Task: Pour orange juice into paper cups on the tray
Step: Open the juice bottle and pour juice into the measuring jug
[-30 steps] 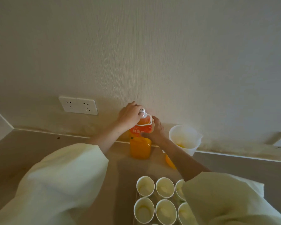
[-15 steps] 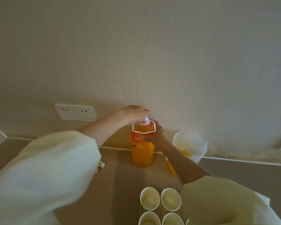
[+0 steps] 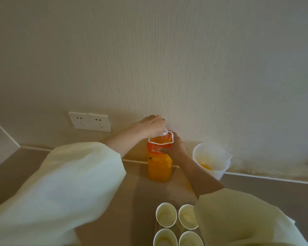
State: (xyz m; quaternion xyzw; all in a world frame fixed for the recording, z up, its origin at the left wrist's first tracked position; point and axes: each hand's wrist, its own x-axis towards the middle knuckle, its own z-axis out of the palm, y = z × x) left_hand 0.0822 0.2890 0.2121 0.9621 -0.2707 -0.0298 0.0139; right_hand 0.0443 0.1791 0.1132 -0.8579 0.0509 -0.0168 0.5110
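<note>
Orange juice bottle [image 3: 159, 167] stands upright on the bench [image 3: 132, 201]. The left hand [image 3: 152, 126] has its grip curled over the cap [image 3: 164, 133]; the right hand [image 3: 174, 148] has its grip wrapped round the label [image 3: 156, 150].

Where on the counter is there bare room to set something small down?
Bare counter lies between the bottle and the cups, and a wider strip runs right of the jug along the wall. Left of the bottle, below the socket, is open too, though the left sleeve partly hides it. Crowded: bottle, right hand and jug stand close together.
</note>
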